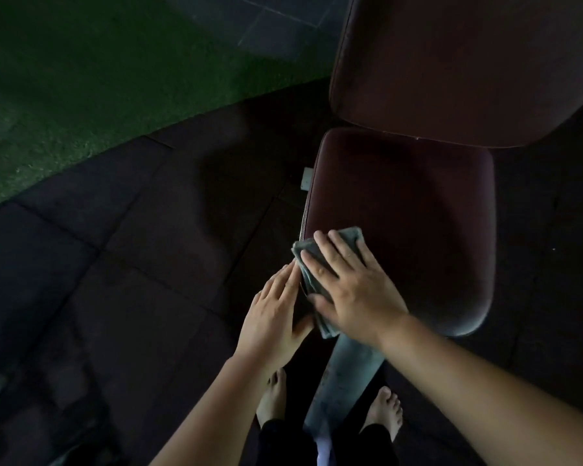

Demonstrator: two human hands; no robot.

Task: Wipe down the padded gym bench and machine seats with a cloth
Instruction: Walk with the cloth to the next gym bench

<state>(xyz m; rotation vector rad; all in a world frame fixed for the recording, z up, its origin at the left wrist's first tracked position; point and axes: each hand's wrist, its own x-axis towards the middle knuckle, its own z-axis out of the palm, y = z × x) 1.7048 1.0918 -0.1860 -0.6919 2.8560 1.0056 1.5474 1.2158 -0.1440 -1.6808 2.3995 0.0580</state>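
Right hand: my right hand (354,297) is lying flat on the cloth (350,235), fingers straight and spread, palm pressing down; nothing is being pinched or curled round.
Left hand: my left hand (273,317) is reaching in beside the right one, fingers straight and close together, running along the left side of the seat. The fingertips are touching the cloth's left edge, and this hand is gripping nothing.
Cloth: the folded grey cloth is sitting on the near left corner of the seat pad (418,223), mostly covered by my right hand. Its far corner is showing past my fingertips and a near corner is hanging over the seat's edge.
Seat pad: the dark maroon seat pad is lying flat in front of me.
Backrest: a second maroon pad (435,68) is sitting just beyond the seat.
Frame: a grey metal beam (347,371) is running from under the seat toward me, passing between my bare feet (271,398).
Floor: I am standing on dark rubber tiles (115,264); green turf (81,79) is lying well off to the left.
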